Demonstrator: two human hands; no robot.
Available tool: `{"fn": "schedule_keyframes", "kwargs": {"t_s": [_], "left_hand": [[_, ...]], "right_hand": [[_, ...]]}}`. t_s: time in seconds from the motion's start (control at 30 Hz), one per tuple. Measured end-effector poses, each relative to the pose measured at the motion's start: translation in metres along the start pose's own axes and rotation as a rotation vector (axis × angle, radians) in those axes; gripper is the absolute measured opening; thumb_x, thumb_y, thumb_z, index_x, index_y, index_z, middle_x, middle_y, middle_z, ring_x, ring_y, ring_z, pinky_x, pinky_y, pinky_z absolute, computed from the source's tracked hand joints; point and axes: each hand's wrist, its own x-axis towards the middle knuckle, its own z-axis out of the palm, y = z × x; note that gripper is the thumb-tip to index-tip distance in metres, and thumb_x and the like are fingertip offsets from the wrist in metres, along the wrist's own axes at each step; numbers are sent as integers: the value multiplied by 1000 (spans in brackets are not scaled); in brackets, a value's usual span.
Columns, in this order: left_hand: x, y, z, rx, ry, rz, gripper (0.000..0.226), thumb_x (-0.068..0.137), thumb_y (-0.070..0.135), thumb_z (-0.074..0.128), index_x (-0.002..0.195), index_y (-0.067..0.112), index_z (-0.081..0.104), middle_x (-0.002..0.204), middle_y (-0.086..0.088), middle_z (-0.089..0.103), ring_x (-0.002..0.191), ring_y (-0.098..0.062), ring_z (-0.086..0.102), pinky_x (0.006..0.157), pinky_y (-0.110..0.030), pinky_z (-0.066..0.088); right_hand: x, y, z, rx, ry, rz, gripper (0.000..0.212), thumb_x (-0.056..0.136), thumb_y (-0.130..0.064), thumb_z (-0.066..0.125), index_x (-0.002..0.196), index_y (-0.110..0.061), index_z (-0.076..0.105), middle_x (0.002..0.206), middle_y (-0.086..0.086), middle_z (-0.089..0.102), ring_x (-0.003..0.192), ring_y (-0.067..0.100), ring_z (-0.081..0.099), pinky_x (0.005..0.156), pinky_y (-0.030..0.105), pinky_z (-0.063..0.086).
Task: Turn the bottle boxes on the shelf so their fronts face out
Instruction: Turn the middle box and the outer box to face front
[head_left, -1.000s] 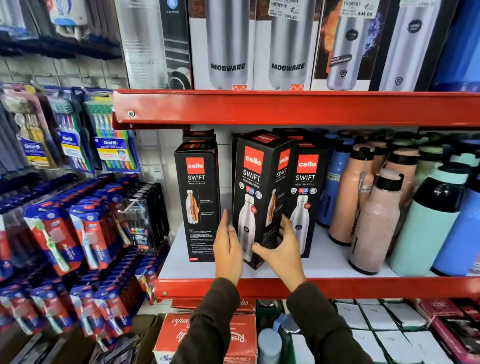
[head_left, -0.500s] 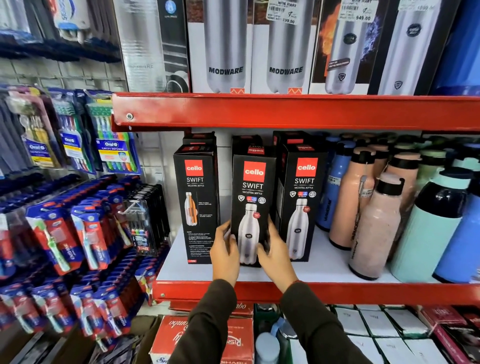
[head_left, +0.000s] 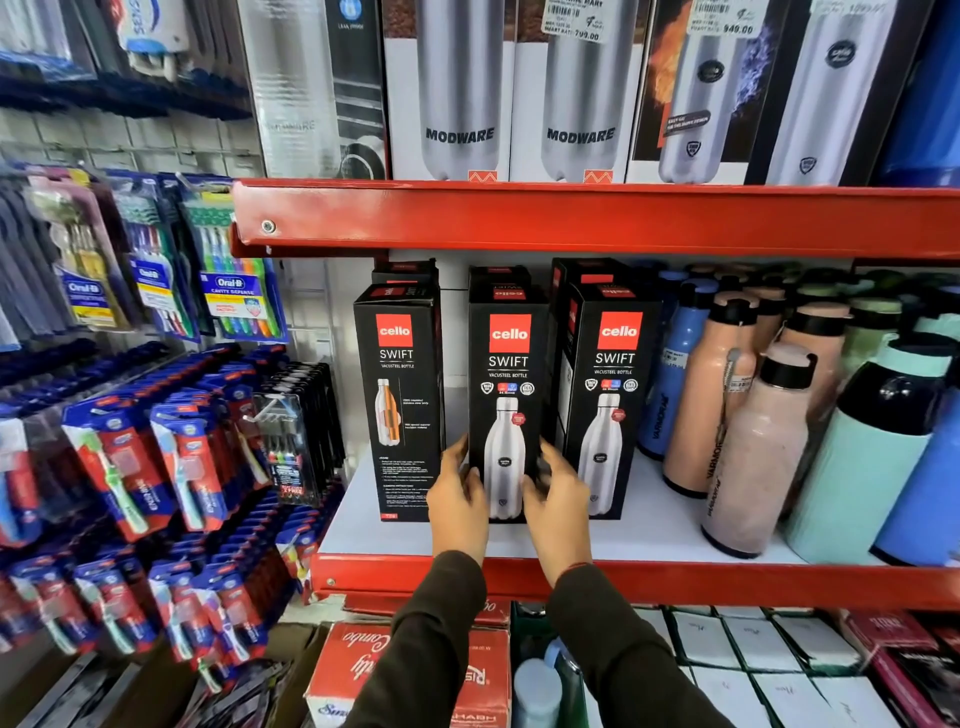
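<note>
- Fingers of the left hand (head_left: 457, 506) lie on the left edge of the middle box (head_left: 506, 410); fingers of the right hand (head_left: 558, 501) lie on its right edge. Both hands are loosely curled round the lower part of the box. Motion blur hides whether they press it or only touch it.
- Middle box: upright on the white shelf (head_left: 649, 525) near its front lip, its front panel with the steel bottle picture facing out.
- Right box (head_left: 608, 410): just beside the middle one, also showing the front panel.
- Left box (head_left: 400, 405): a little apart, showing a panel with a cutaway bottle and small print. This is probably a side or back, so it likely remains to be turned.
- Handling, as a judgement: stiff card carton, tall and narrow, so prone to tip. It is probably moderately heavy if a steel bottle is inside, and its glossy faces may slip. Hold it low on two opposite side faces and pivot it on its base.
- Count: three boxes in the front row, with the tops of three more visible behind them.
- Loose bottles (head_left: 753, 457) crowd the shelf to the right; their number is uncertain.
</note>
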Motion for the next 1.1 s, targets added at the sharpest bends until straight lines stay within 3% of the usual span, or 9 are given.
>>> {"fn": "schedule_keyframes", "kwargs": {"t_s": [0.17, 0.3, 0.43, 0.53, 0.67, 0.73, 0.83, 0.97, 1.1], "left_hand": [[-10, 1, -13, 40, 6, 105, 45, 98, 7, 44, 141, 19, 46, 133, 8, 57, 123, -2, 53, 103, -14, 39], [-17, 6, -35, 8, 73, 277, 38, 99, 10, 44, 135, 20, 51, 133, 4, 58, 126, -2, 51, 106, -20, 42], [-10, 4, -54, 42, 235, 302, 39, 99, 11, 41, 137, 18, 47, 135, 0, 49, 130, -7, 42, 110, -18, 32], [2, -2, -67, 23, 306, 233, 44, 100, 16, 41, 144, 14, 38, 147, -3, 35, 136, -2, 28, 110, -4, 16], [18, -8, -83, -143, 122, -8, 51, 104, 29, 31, 152, 17, 22, 161, -1, 20, 147, -8, 18, 110, -7, 12], [23, -7, -89, -245, 22, -117, 51, 104, 32, 27, 153, 17, 21, 161, 3, 22, 144, -3, 20, 108, -9, 14], [28, -6, -95, -317, -42, -189, 48, 105, 31, 23, 149, 15, 31, 142, 11, 37, 130, 2, 29, 89, 10, 23], [36, -19, -106, -440, -74, -231, 49, 104, 38, 22, 139, 19, 49, 139, 1, 55, 131, -12, 48, 107, -23, 36], [32, -18, -115, -502, 1, -232, 53, 104, 38, 22, 135, 11, 55, 133, -5, 61, 124, -16, 56, 106, -33, 42]], "right_hand": [[-9, -7, -10, 83, 147, -44, 50, 82, -3, 72, 126, -23, 57, 110, -2, 60, 91, 7, 61, 74, 12, 52], [-23, -28, -5, 170, 215, -187, 34, 84, -6, 70, 111, -23, 61, 95, -4, 55, 76, 10, 55, 65, 14, 48], [-37, -48, 18, 210, 92, -250, 28, 92, -12, 62, 117, -24, 62, 106, -7, 62, 91, 7, 63, 79, 15, 51], [-43, -56, 39, 174, -58, -195, 39, 98, -13, 52, 135, -25, 53, 123, -10, 59, 112, -3, 57, 97, 12, 44], [-41, -60, 64, 124, -241, -26, 53, 101, -12, 40, 152, -18, 28, 154, 4, 40, 143, 14, 37, 119, 32, 30], [-40, -64, 71, 107, -285, 14, 56, 100, -8, 40, 153, -12, 23, 156, 2, 34, 145, 13, 30, 120, 27, 23], [-42, -69, 76, 105, -340, -2, 57, 96, 1, 42, 149, -14, 30, 137, -8, 42, 128, 2, 34, 109, 15, 24], [-43, -68, 84, 102, -277, -17, 60, 87, -2, 56, 141, -20, 39, 132, -1, 53, 124, 9, 47, 111, 30, 38], [-41, -74, 86, 93, -218, -37, 67, 78, -11, 74, 136, -19, 42, 123, -10, 53, 115, 2, 48, 101, 20, 39]]}}
